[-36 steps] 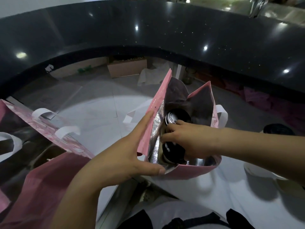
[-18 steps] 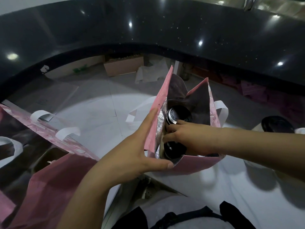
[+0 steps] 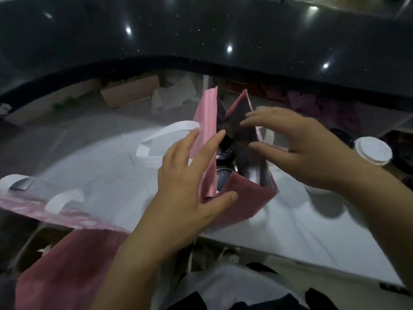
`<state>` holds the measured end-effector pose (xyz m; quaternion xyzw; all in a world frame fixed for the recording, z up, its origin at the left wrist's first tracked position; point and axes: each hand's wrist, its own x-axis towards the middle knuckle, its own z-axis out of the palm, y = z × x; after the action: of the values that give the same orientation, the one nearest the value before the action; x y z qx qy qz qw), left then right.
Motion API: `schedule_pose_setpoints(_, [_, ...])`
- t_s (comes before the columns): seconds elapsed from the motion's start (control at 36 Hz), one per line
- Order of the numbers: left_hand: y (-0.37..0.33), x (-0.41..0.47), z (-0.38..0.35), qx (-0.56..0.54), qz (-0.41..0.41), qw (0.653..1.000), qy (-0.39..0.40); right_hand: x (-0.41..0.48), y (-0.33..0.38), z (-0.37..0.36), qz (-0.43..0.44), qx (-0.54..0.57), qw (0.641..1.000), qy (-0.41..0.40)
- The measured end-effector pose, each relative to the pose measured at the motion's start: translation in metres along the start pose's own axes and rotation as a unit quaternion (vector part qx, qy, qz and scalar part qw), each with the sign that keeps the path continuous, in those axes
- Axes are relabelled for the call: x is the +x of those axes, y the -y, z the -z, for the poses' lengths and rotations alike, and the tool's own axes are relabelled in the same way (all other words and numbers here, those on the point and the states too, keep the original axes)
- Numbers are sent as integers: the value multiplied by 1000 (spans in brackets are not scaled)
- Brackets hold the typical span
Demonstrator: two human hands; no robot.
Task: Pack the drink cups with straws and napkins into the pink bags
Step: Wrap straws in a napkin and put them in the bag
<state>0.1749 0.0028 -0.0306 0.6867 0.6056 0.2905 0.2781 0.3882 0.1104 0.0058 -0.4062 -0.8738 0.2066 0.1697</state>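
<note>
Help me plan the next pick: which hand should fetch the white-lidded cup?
Right, probably: the right hand is empty and nearer the white-lidded cup; the left hand rests on the pink foil-lined bag.

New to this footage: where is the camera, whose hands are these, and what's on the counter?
No machine here: a person wears one wide-angle camera on the head, looking down at their own bare hands. The left hand lies with straight fingers against the left wall of an upright pink bag on the pale counter. The right hand hovers open over the bag, blurred, holding nothing. Dark-lidded cups stand inside. A white-lidded cup sits at right; a second pink bag lies at lower left.
</note>
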Motion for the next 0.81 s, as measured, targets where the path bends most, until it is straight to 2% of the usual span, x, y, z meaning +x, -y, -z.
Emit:
schedule_pose_setpoints(0.08, [-10, 5, -8, 11, -39, 999, -5, -44, 2, -2, -98, 47, 987, -117])
schedule_pose_setpoints(0.17, [-24, 10, -17, 25, -87, 996, 20, -87, 2, -15, -198, 44, 962, -185])
schedule_pose_setpoints(0.28, [-47, 12, -32, 29, -160, 986, 41, -142, -6, -29, -315, 19, 936, -155])
schedule_pose_setpoints(0.36, [-68, 12, -50, 44, -204, 976, 65, -178, -17, -25, -356, 4, 924, -135])
schedule_pose_setpoints(0.47, [-92, 8, -87, 81, -226, 964, 112, -219, -32, -22, -393, 16, 906, -155])
schedule_pose_setpoints(0.58, [-109, -4, -133, 109, -207, 961, 151, -257, -52, -20, -413, 40, 897, -156])
schedule_pose_setpoints(0.81, [-138, -28, -218, 149, -64, 965, 207, -357, -92, -3, -430, 117, 887, -119])
